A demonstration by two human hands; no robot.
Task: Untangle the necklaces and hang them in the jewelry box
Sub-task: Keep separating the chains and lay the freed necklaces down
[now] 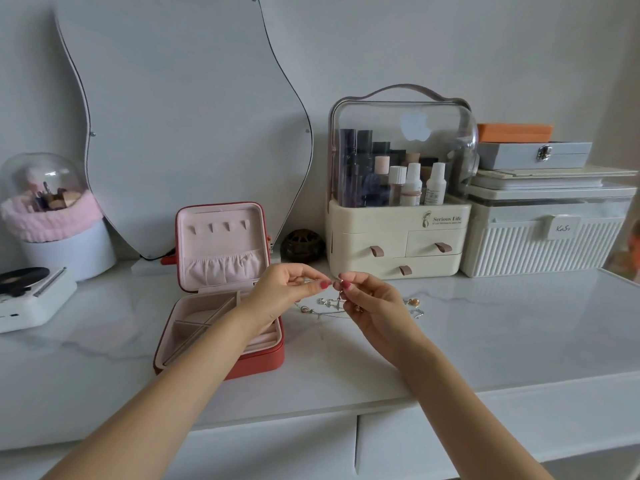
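Your left hand (287, 289) and right hand (367, 303) each pinch the necklaces (332, 306), lifted just above the tabletop (485, 323) beside the open jewelry box (221, 292). Risk: pulling apart likely tightens knots.

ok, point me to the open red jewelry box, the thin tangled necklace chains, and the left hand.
open red jewelry box (266, 358): head view, red front wall.
thin tangled necklace chains (329, 303): head view, charms on the tabletop.
left hand (284, 292): head view, back of hand.
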